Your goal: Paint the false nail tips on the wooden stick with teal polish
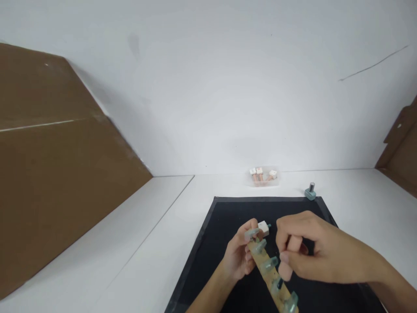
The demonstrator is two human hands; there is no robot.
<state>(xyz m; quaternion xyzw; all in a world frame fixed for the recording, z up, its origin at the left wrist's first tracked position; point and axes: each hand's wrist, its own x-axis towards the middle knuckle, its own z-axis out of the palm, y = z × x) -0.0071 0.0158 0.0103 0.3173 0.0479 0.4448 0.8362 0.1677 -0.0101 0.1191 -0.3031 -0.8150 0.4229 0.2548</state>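
Observation:
My left hand [241, 252] is closed around the far end of a yellowish strip [257, 257] that slants down toward the bottom edge. Several translucent green wing-shaped pieces [269, 264] are set along the strip. A white block [263, 228] with a small green tip shows just beyond the left fingers; I cannot tell whether they hold it. Just right of the strip is my right hand [309, 250], its fingers curled and thumb pressed in. Whatever sits between those fingers is hidden. A dark green pin end [279, 283] shows at the strip, below the right fingertips.
A black mat [228, 217] lies under both hands on the white table [156, 217]. Behind it stands a clear tray [262, 183] holding white blocks with copper-coloured stems. A green knob with a metal stud [310, 192] is at the mat's far right corner. Brown cardboard [65, 174] flanks the left.

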